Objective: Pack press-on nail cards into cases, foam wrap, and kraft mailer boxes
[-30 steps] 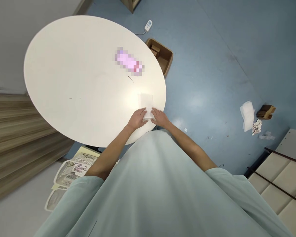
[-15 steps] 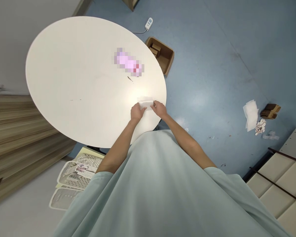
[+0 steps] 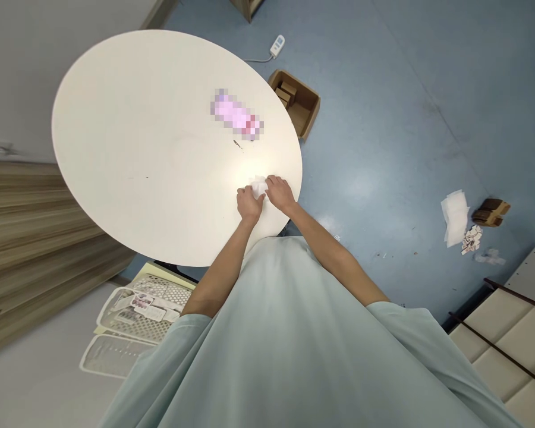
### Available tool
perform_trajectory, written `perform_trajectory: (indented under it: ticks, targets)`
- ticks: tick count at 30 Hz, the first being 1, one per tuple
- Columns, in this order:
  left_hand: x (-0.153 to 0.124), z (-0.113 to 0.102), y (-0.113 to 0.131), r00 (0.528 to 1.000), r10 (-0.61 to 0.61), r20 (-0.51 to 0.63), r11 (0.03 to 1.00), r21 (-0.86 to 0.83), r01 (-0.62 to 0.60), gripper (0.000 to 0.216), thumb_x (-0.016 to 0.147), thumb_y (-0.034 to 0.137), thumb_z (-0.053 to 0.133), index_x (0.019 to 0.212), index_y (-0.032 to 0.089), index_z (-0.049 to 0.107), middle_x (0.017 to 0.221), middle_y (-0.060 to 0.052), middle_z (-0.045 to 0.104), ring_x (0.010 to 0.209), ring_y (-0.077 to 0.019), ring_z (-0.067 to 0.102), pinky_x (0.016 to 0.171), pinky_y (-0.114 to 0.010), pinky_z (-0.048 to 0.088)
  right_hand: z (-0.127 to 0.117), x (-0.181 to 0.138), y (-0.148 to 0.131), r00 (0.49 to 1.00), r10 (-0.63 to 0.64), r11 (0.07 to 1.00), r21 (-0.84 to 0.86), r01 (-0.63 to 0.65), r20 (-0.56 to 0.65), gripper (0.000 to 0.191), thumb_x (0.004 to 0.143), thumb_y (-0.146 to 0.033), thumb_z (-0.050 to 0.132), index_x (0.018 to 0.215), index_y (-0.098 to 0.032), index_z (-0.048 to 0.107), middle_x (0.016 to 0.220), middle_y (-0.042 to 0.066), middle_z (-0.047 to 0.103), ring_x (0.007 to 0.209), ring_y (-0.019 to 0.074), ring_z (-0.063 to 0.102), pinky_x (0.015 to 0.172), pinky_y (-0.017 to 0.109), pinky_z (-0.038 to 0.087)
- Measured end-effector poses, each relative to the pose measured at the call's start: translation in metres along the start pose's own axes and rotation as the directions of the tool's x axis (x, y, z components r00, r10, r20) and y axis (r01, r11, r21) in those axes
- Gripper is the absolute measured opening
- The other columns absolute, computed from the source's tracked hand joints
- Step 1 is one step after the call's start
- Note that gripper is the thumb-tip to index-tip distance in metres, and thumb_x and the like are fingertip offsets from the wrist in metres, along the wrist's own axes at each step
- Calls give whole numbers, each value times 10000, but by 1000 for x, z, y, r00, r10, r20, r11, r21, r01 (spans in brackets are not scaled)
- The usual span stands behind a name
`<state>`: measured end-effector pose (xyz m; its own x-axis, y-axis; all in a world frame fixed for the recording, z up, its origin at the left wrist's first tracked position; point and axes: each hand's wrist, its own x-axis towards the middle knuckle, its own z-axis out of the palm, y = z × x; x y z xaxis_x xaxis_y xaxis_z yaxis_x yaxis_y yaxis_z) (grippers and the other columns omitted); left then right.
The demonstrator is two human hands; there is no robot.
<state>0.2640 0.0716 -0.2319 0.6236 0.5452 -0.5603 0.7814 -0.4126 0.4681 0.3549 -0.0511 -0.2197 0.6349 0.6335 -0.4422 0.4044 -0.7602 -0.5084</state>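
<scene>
Both your left hand (image 3: 249, 205) and right hand (image 3: 280, 193), half curled, hold the white wrap (image 3: 259, 188); probably light and soft, best gripped at opposite edges.

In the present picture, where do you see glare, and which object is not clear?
Head view: glare whitens the pale table near the thin white piece; a softer sheen shows on the blue floor. Same head view: the pink item is pixelated.

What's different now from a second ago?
The white sheet lay flat; now it looks folded or bunched smaller. The left grip and right grip moved forward, the right one leftward too; both are still at the sheet. The pink thing stayed on the table, the box on the floor.
</scene>
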Motion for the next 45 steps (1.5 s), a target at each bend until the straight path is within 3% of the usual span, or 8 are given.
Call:
perform_trajectory:
  ticks: [3,6,13,20,28,34,38,45]
  targets:
    - [-9,1,4,990,-139,-32,990,-29,138,630,926,387,892,1430,209,560,1534,-250,572,1382,-470,672,1136,-629,593,3,-4,5,994,109,994,14,-109,-3,249,1131,-186,581,1347,-145,697,1424,236,746,1388,380,687,1248,586,545]
    - [-19,4,7,968,-251,-13,966,-71,250,651,922,389,903,1417,184,533,1492,-261,624,1344,-427,710,1144,-584,584,10,-18,14,960,280,953,117,-279,4,269,1103,-238,694,1362,-171,670,1323,200,797,1256,361,767,1130,514,621]
    - [-42,19,11,990,-118,73,986,-108,125,212,975,317,713,1145,244,611,1252,-146,780,1179,-324,754,1096,-517,580,28,-63,28,883,468,831,321,-454,38,155,1055,-339,776,1144,-222,729,1097,89,871,1119,286,829,1018,418,657]
    - [-47,21,16,998,-36,42,991,-124,41,319,952,365,784,1202,251,622,1305,-124,771,1073,-288,771,1045,-477,601,11,-60,37,892,452,822,385,-419,7,115,1039,-316,764,1111,-227,752,1156,101,871,1115,270,821,1036,413,640]
    - [-43,19,27,981,-174,84,978,-105,182,233,1002,315,764,1177,210,652,1285,-121,818,1214,-284,766,1083,-392,552,-11,-40,43,917,385,856,330,-397,105,100,1056,-271,759,1120,-195,746,1155,75,860,1092,228,786,996,340,587]
    - [-58,19,16,929,-337,152,894,-258,367,98,1035,313,713,1063,221,700,1108,-108,869,1180,-294,813,1106,-408,564,-22,-36,43,968,214,943,231,-241,134,113,1074,-219,713,1167,-199,773,1201,72,837,1104,228,772,1003,351,581]
    - [-76,20,4,851,-445,280,678,-516,524,151,1034,259,707,902,189,722,1075,-134,881,938,-248,857,1008,-385,642,-26,-17,27,974,35,993,100,-59,223,180,1095,-161,658,1205,-183,799,1281,105,798,1145,246,758,1015,372,588]
    - [-111,24,-23,777,-556,296,353,-762,543,231,1032,254,748,830,143,755,1092,-173,889,827,-208,858,878,-336,714,0,19,-31,845,-288,930,-79,360,451,277,1114,-101,592,1233,-177,831,1312,139,767,1220,294,701,1094,430,569]
